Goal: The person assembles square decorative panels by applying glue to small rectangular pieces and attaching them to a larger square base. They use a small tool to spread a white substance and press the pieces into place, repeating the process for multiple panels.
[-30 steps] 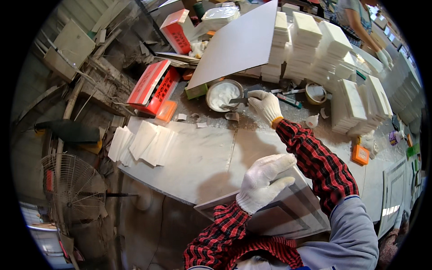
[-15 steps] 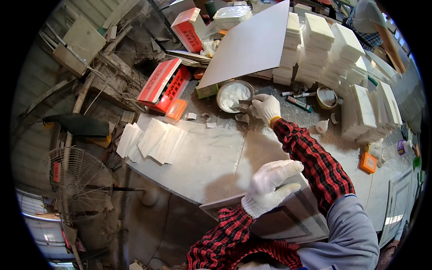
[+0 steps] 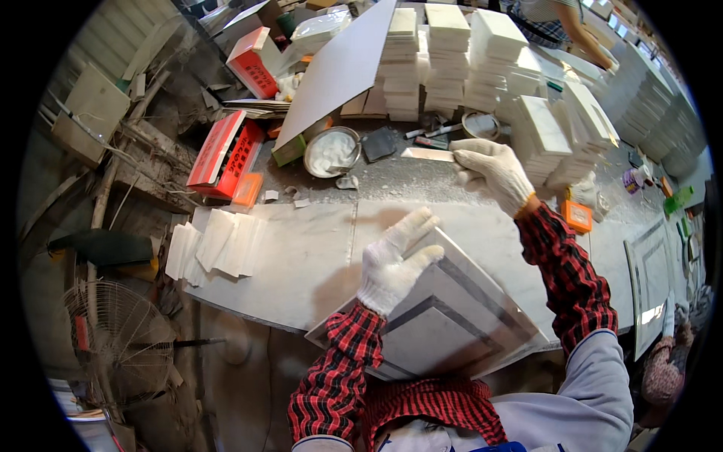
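My right hand (image 3: 493,169), in a white knit glove, is closed round one end of a flat, pale putty knife (image 3: 429,154). It holds the blade over the back of the bench, pointing left. A grey and white stone panel (image 3: 452,316) with dark inlaid bands leans at the bench's front edge, close to my body. Over the panel's upper left edge is my left hand (image 3: 395,264), also gloved, with fingers stretched and thumb apart; I cannot tell whether it touches the stone. A round metal bowl (image 3: 308,160) of white powder or paste stands beyond it.
Thin white tiles (image 3: 226,245) lie fanned at the bench's left end. Tall stacks of white tiles (image 3: 448,56) line the back, beside a leaning white board (image 3: 335,71). A red box (image 3: 222,158) stands at left, above a wire fan (image 3: 120,346). Another person's arm (image 3: 580,34) shows far right.
My right hand has moved from beside the bowl to the right, carrying the putty knife. More of the panel shows now, tilted near my left hand, which stays open. The whole view has shifted rightward.
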Demonstrator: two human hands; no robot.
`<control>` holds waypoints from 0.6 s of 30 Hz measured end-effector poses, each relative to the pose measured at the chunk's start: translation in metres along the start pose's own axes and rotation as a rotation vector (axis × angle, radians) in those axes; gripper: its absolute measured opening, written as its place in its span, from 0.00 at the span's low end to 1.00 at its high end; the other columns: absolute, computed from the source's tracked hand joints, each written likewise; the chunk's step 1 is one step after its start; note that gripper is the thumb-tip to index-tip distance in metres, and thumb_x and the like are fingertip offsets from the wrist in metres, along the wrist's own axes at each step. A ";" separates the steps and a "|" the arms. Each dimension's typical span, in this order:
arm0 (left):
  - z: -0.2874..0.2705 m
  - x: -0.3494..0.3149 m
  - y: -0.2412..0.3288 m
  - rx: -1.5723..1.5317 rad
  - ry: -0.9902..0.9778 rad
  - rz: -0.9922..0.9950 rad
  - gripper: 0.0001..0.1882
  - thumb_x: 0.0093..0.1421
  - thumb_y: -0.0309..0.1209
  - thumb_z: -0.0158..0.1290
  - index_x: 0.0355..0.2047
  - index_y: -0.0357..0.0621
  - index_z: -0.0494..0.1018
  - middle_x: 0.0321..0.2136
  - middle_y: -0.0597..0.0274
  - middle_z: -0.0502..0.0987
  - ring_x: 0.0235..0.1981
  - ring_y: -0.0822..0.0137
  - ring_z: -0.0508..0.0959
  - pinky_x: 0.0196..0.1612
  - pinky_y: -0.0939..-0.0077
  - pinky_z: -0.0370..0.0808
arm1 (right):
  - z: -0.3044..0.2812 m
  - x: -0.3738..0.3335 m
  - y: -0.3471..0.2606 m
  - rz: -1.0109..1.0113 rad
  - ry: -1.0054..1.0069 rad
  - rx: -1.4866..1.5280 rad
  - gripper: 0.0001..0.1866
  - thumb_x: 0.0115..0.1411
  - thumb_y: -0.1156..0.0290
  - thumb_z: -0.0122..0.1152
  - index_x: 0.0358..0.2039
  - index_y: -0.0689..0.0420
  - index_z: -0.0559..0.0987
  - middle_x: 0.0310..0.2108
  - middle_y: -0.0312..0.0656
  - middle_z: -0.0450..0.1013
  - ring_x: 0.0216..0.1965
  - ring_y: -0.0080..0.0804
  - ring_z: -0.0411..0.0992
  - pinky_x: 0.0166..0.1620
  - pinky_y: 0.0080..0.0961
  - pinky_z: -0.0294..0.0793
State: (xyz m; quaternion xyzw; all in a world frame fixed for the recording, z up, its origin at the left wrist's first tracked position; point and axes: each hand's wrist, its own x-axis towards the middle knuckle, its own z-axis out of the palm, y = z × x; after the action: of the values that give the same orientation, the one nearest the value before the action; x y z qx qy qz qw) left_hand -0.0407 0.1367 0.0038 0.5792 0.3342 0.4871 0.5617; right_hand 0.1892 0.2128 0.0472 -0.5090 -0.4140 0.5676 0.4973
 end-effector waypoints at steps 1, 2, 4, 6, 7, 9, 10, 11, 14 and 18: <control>-0.003 0.002 -0.002 0.073 -0.025 0.014 0.31 0.54 0.20 0.63 0.58 0.33 0.67 0.53 0.50 0.76 0.56 0.64 0.75 0.58 0.73 0.74 | -0.007 -0.013 -0.004 0.005 0.018 -0.019 0.17 0.63 0.67 0.63 0.47 0.64 0.78 0.30 0.36 0.78 0.24 0.18 0.74 0.28 0.15 0.74; -0.003 0.004 -0.004 0.087 -0.029 0.018 0.31 0.54 0.20 0.63 0.59 0.33 0.67 0.53 0.50 0.76 0.56 0.63 0.75 0.58 0.72 0.73 | -0.015 -0.026 -0.008 0.007 0.041 -0.040 0.17 0.63 0.67 0.63 0.47 0.64 0.78 0.30 0.37 0.78 0.24 0.18 0.74 0.27 0.15 0.75; -0.002 0.006 -0.008 0.116 -0.031 0.026 0.32 0.54 0.21 0.64 0.59 0.33 0.66 0.53 0.49 0.76 0.56 0.63 0.75 0.58 0.72 0.73 | -0.023 -0.050 -0.012 -0.007 0.060 -0.064 0.17 0.63 0.66 0.62 0.48 0.64 0.78 0.29 0.37 0.78 0.23 0.17 0.74 0.25 0.14 0.74; -0.001 0.008 -0.008 0.096 -0.040 0.022 0.34 0.54 0.20 0.64 0.60 0.32 0.64 0.54 0.47 0.74 0.57 0.60 0.73 0.57 0.70 0.73 | -0.028 -0.071 -0.013 -0.006 0.072 -0.078 0.17 0.63 0.66 0.62 0.48 0.64 0.78 0.28 0.37 0.78 0.23 0.17 0.74 0.25 0.14 0.74; -0.004 0.009 -0.013 0.117 -0.054 0.020 0.35 0.53 0.19 0.64 0.61 0.32 0.63 0.55 0.46 0.73 0.58 0.59 0.73 0.57 0.69 0.74 | -0.026 -0.081 -0.016 0.011 0.086 -0.103 0.17 0.63 0.66 0.62 0.48 0.64 0.78 0.28 0.37 0.78 0.23 0.17 0.73 0.25 0.13 0.74; -0.004 0.012 -0.013 0.162 -0.079 0.016 0.37 0.53 0.19 0.64 0.62 0.30 0.61 0.55 0.45 0.72 0.59 0.59 0.71 0.56 0.70 0.75 | -0.027 -0.094 -0.015 0.019 0.085 -0.100 0.17 0.63 0.68 0.61 0.48 0.65 0.77 0.29 0.38 0.77 0.22 0.17 0.73 0.24 0.13 0.73; -0.004 0.012 -0.016 0.134 -0.082 0.015 0.37 0.53 0.19 0.64 0.62 0.30 0.61 0.55 0.44 0.72 0.59 0.59 0.71 0.56 0.70 0.75 | -0.027 -0.100 -0.014 0.024 0.083 -0.098 0.16 0.63 0.68 0.61 0.48 0.66 0.77 0.29 0.38 0.77 0.22 0.17 0.73 0.24 0.13 0.73; -0.005 0.014 -0.020 0.109 -0.085 0.016 0.38 0.53 0.20 0.64 0.62 0.30 0.60 0.55 0.44 0.72 0.59 0.59 0.71 0.55 0.70 0.75 | -0.027 -0.104 -0.013 0.018 0.104 -0.103 0.15 0.62 0.68 0.61 0.45 0.64 0.79 0.28 0.36 0.77 0.23 0.16 0.72 0.25 0.14 0.74; -0.009 0.015 -0.024 0.145 -0.108 0.022 0.39 0.54 0.20 0.63 0.64 0.30 0.58 0.56 0.43 0.72 0.60 0.59 0.70 0.55 0.71 0.75 | -0.022 -0.113 -0.010 0.024 0.125 -0.111 0.14 0.62 0.68 0.61 0.45 0.64 0.79 0.28 0.37 0.77 0.23 0.16 0.73 0.25 0.14 0.74; -0.008 0.016 -0.019 -0.065 -0.110 -0.089 0.37 0.54 0.20 0.62 0.64 0.33 0.60 0.60 0.49 0.69 0.60 0.61 0.71 0.60 0.72 0.70 | -0.019 -0.119 -0.007 0.032 0.137 -0.123 0.16 0.61 0.69 0.61 0.46 0.64 0.78 0.29 0.39 0.78 0.23 0.18 0.73 0.26 0.15 0.75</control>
State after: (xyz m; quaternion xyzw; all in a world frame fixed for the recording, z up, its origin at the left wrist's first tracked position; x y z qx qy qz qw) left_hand -0.0402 0.1574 -0.0124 0.5712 0.3122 0.4394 0.6190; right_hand 0.2080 0.0962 0.0714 -0.5827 -0.4047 0.5129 0.4833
